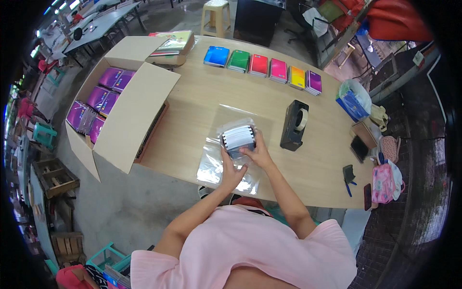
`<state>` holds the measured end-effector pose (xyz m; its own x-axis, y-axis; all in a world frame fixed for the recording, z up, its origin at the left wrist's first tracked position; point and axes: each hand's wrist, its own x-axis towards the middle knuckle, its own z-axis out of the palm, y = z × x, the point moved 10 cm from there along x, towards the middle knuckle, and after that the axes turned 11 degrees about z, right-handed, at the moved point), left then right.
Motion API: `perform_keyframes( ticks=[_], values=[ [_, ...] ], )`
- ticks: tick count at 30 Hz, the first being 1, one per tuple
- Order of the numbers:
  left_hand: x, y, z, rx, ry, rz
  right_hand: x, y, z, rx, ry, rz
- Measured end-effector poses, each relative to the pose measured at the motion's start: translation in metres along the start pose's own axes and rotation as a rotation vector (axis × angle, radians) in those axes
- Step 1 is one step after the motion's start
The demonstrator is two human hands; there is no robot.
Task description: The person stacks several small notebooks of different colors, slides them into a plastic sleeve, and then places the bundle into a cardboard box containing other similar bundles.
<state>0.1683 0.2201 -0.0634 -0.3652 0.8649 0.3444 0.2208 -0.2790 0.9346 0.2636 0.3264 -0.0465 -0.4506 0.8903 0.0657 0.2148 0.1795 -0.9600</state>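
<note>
- Head view: a person in a pink shirt leans over a wooden table (202,91), both forearms entering from 6 o'clock.
- The left hand (232,169) lies flat on a clear plastic bag (211,166), fingers spread and pressing the film near the table's near edge.
- The right hand (258,153) rests at the 5 o'clock corner of a stack of notebooks (237,137), fingers curled against it; whether they clamp it cannot be told.
- The stack sits inside the bag's mouth, at mid-table, spines banded black and white.
- At 3 o'clock from the stack, just beside it but apart, stands a black tape dispenser (293,125).
- At 12 o'clock, well apart along the far edge, a row of coloured notebooks (262,65) runs blue, green, red, pink, orange, purple.
- At 9 o'clock an open carton (130,111) of purple packs overhangs the table's left edge, its flap lying on the top.
- Bare tabletop lies between the stack and the far row, and between the carton and the bag.
- The bag's lower corner hangs over the near edge.
</note>
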Motion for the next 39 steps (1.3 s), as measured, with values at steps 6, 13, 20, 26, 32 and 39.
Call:
perform_keyframes(
  ticks=[6, 13, 20, 26, 32, 39],
  values=[
    [0.004, -0.002, 0.003, 0.175, -0.215, 0.209, -0.028, 0.064, 0.005, 0.237, 0.04, 0.11],
    [0.011, 0.04, -0.054, 0.322, -0.111, 0.501, -0.031, -0.119, -0.041, -0.553, -0.2, -0.292],
    [0.032, 0.041, -0.035, 0.6, -0.572, 0.594, 0.007, -0.098, -0.002, -1.026, -0.647, -0.442],
    [0.044, 0.052, -0.021, 0.778, -0.96, 0.663, 0.023, -0.08, 0.015, -0.955, -0.698, -0.355],
    [0.059, 0.043, -0.016, 0.911, -1.148, 0.668, 0.019, -0.118, 0.032, -0.928, -0.506, -0.551],
    [0.059, 0.047, -0.011, 0.779, -1.021, 0.693, 0.038, -0.009, 0.012, -0.066, -0.459, 0.125]
  ],
)
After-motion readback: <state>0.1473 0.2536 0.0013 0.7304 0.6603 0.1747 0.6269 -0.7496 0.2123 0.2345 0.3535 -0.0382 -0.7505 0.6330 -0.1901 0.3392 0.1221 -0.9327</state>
